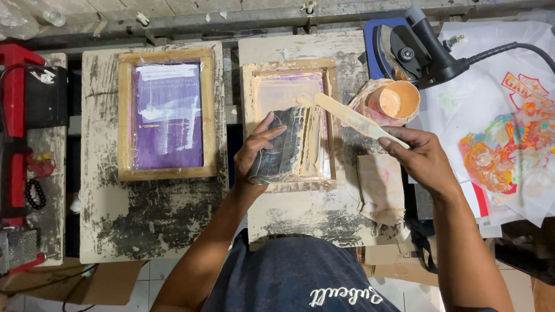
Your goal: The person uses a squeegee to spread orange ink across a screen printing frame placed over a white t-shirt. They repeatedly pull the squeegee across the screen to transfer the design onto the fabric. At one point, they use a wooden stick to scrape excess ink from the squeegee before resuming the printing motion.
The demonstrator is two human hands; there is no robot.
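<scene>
My left hand grips a dark squeegee block smeared with pale peach ink, held over the right wooden screen frame. My right hand holds a flat ink-coated spatula stick, its tip touching the squeegee's top edge. An open cup of peach ink wrapped in plastic stands just right of that frame. A second wooden frame with a purple screen lies on the left board.
A black heat tool with cable rests at the back right. Printed transfer sheets cover the right side. A stained rag lies under my right wrist. Red press parts stand at the left.
</scene>
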